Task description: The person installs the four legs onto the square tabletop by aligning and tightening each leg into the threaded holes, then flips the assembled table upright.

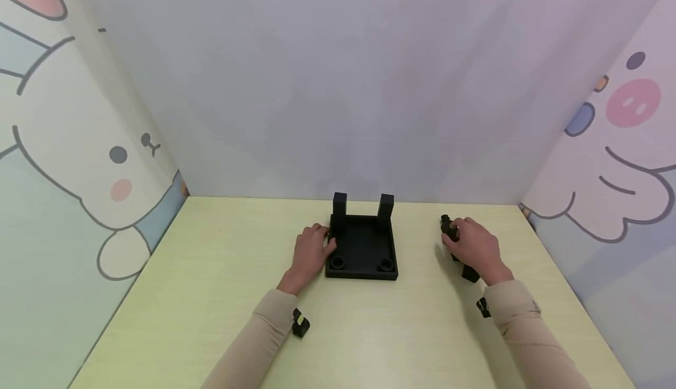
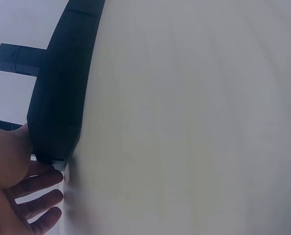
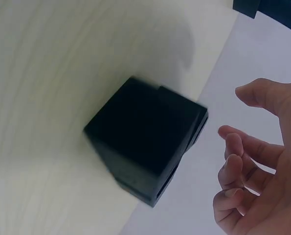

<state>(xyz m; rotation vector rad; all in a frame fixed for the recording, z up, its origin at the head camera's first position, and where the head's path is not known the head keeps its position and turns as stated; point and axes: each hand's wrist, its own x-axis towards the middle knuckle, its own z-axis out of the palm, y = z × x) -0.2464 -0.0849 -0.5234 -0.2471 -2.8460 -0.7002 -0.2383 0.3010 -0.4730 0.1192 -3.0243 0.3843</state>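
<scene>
A shallow square black tray (image 1: 364,276) lies on the table, with two upright posts at its far side and two round rings at its near corners. My left hand (image 1: 310,254) pinches its left edge, thumb over the rim and fingers along the outer wall. In the left wrist view, the index fingertip touches the corner of the black tray (image 2: 59,93). To the right, my right hand (image 1: 475,247) hovers around a dark, blocky black piece (image 1: 471,273). The right wrist view shows thumb and fingers apart, with the black piece (image 3: 140,132) beside them.
The pale table (image 1: 369,330) meets a plain light wall (image 1: 359,84) behind the tray. Cartoon-printed side panels (image 1: 79,201) stand left and right. Small black devices are worn at both wrists, near the beige sleeves (image 1: 253,342).
</scene>
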